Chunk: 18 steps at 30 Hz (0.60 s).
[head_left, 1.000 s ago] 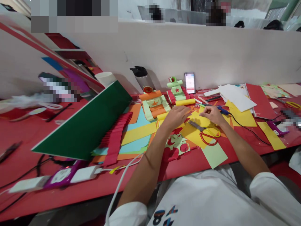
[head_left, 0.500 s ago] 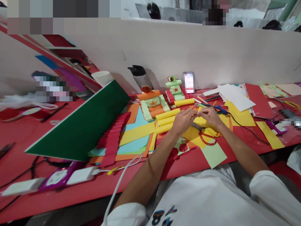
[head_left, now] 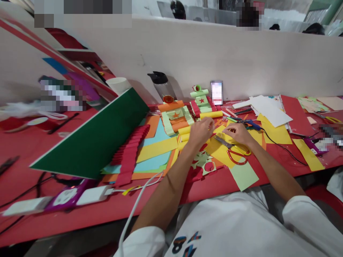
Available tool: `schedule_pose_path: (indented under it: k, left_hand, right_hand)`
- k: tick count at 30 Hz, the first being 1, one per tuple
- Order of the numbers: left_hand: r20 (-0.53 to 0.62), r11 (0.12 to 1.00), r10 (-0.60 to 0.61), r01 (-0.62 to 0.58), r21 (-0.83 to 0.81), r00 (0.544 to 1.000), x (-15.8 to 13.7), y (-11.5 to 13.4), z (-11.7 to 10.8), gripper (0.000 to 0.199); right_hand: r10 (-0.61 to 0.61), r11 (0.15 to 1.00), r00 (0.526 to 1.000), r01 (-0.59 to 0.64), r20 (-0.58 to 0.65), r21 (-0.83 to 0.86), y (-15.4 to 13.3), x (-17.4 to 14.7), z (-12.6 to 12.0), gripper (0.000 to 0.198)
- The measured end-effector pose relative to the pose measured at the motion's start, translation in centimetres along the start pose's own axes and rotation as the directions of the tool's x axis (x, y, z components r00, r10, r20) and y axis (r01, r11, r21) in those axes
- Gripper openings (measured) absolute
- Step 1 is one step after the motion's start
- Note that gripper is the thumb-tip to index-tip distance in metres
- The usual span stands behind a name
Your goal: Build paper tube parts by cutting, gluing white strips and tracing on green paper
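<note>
My left hand (head_left: 201, 129) is over the rolled yellow paper tubes (head_left: 184, 130), its fingers curled together. Whatever they pinch, if anything, is too small to make out. My right hand (head_left: 238, 132) hovers just above the scissors (head_left: 227, 144), thumb and fingertips drawn together; what lies between them is hidden. The scissors have one red and one yellow handle loop and rest on yellow paper (head_left: 218, 151). Below my left wrist are light green paper scraps with red round pieces (head_left: 209, 166). Behind the tubes stand an orange-and-green paper figure (head_left: 177, 116) and a red-and-green one (head_left: 201, 100), each bearing a star.
A green board (head_left: 93, 142) leans at left beside pleated red paper (head_left: 131, 153) and stacked coloured sheets. A bottle (head_left: 162, 85) and a phone (head_left: 217, 93) stand at the wall. A blue corded tool (head_left: 250, 125), white sheets (head_left: 270, 110) and a power strip (head_left: 64, 196) lie around.
My hands, fingertips together before, have come apart. The left has moved left over the yellow tubes; the right has stayed nearly in place. More of the scissors' blades shows between them.
</note>
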<state>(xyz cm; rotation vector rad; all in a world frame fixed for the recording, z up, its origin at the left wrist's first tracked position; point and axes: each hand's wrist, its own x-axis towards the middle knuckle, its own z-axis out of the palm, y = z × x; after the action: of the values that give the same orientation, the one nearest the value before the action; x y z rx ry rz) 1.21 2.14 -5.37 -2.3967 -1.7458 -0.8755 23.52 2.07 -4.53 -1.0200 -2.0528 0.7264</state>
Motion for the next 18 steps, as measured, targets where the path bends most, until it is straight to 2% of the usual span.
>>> schedule_pose_path:
  k: [2, 3, 6, 9, 12, 15, 18]
  left_hand:
    - [-0.061, 0.983, -0.181, 0.183, 0.033, 0.982, 0.6, -2.4, -0.7, 0.033]
    - [-0.076, 0.971, -0.232, 0.235, 0.039, 0.97, 0.9, -3.7, -0.9, 0.036]
    - [-0.046, 0.96, -0.271, 0.274, 0.063, 0.961, 1.3, -6.4, -1.4, 0.053]
    - [0.005, 0.966, -0.245, 0.244, 0.082, 0.969, 1.3, -6.9, -1.3, 0.06]
    - [0.048, 0.985, -0.168, 0.166, 0.053, 0.985, 1.1, -5.8, -0.9, 0.049]
    - [0.132, 0.999, -0.048, 0.046, 0.017, 0.99, 0.9, -4.5, -0.5, 0.04]
    - [0.215, 0.996, 0.081, -0.084, 0.005, 0.973, 0.6, -3.6, 0.0, 0.039]
  right_hand:
    - [0.005, 1.0, 1.0, -0.004, 0.006, -0.016, -0.1, 0.0, -0.2, 0.031]
    - [0.004, 1.0, 1.0, -0.004, 0.006, -0.023, -0.1, 0.0, -0.3, 0.031]
    - [-0.007, 0.999, 1.0, 0.008, 0.009, -0.044, 0.1, 0.0, -0.5, 0.031]
    - [-0.027, 0.998, 1.0, 0.028, 0.015, -0.063, 0.3, 0.0, -0.7, 0.03]
    - [-0.034, 0.995, 0.999, 0.032, -0.018, -0.093, 0.8, 0.1, -1.3, 0.03]
    - [-0.013, 0.99, 0.993, -0.003, -0.114, -0.139, 1.6, 0.2, -2.7, 0.03]
    - [0.043, 0.981, 0.975, -0.083, -0.22, -0.176, 2.7, 0.2, -4.5, 0.027]
